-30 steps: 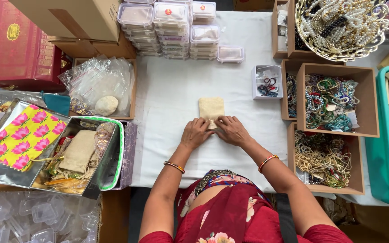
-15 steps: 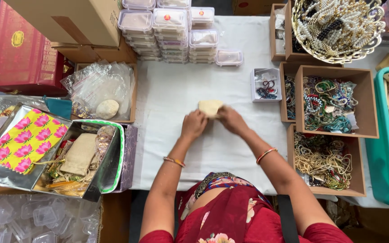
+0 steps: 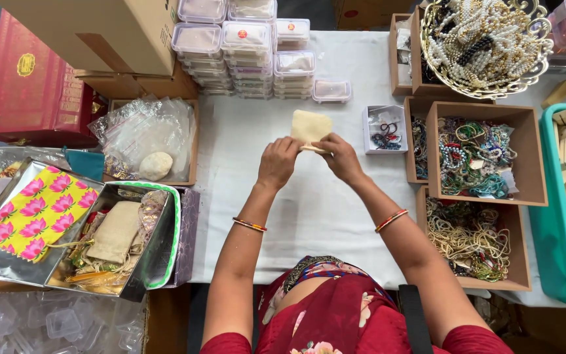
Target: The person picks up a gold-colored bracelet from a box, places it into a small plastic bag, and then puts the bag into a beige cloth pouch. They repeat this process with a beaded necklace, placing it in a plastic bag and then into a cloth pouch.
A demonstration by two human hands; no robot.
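Item: cream cloth pouch, being held just above white-covered counter, centre.
L hand & R hand: both pinching pouch's lower edge, close together.
Progress, by look: pouch lying flat, seemingly unfilled; beads waiting in cardboard tray nearby.

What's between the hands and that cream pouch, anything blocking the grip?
Nothing visible. The left hand and right hand both hold the cream pouch by its lower edge, lifted above the white tablecloth. The small open box of beads sits apart, to its right.
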